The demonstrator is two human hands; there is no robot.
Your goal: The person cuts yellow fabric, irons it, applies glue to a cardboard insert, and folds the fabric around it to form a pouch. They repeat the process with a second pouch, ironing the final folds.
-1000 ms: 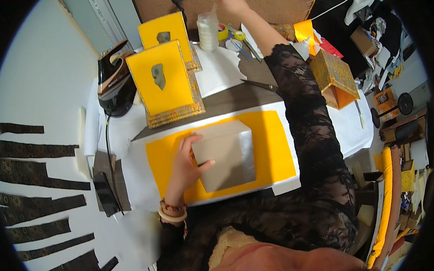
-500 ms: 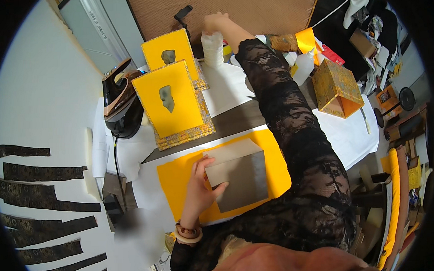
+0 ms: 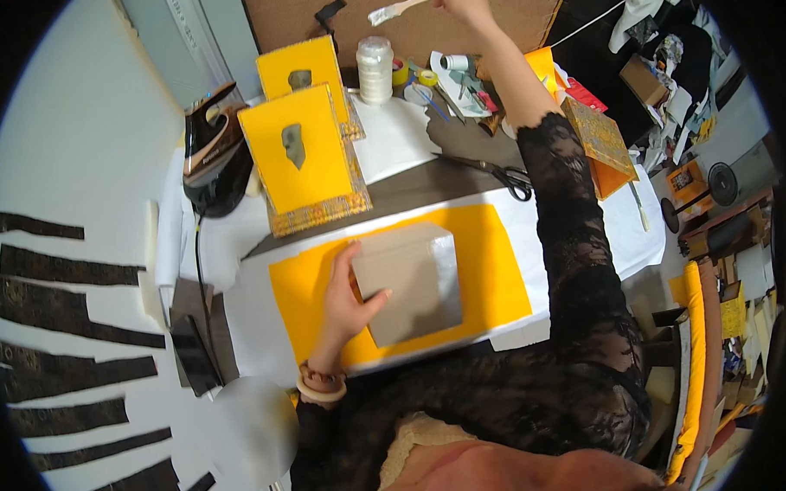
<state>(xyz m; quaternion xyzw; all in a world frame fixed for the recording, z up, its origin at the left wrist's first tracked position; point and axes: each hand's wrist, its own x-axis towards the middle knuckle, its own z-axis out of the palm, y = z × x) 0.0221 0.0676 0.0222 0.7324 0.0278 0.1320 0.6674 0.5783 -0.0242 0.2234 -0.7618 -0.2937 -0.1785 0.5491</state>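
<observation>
A grey cardboard box (image 3: 403, 288) rests on a yellow sheet (image 3: 493, 259). Closed round its left side is my left hand (image 3: 343, 299), fingers at the far left corner and thumb over the near face. The box's right edge has a shiny, wet-looking band. At the top of the view my right hand (image 3: 464, 5) pinches the wooden handle of a flat brush (image 3: 406, 4), whose tip is coated white. It is held above and to the right of a clear jar (image 3: 375, 69) with whitish contents.
Yellow panels (image 3: 308, 175) with dark cut-outs stand beyond the box, beside a black iron (image 3: 212, 156). Scissors (image 3: 499, 174) lie near my right forearm. A patterned box (image 3: 601, 143) is at the right. Dark patterned strips (image 3: 56, 266) hang at left.
My right hand has moved from the top of the jar up and to the right, and the brush now shows in it. My left hand stays on the box. The view has shifted slightly.
</observation>
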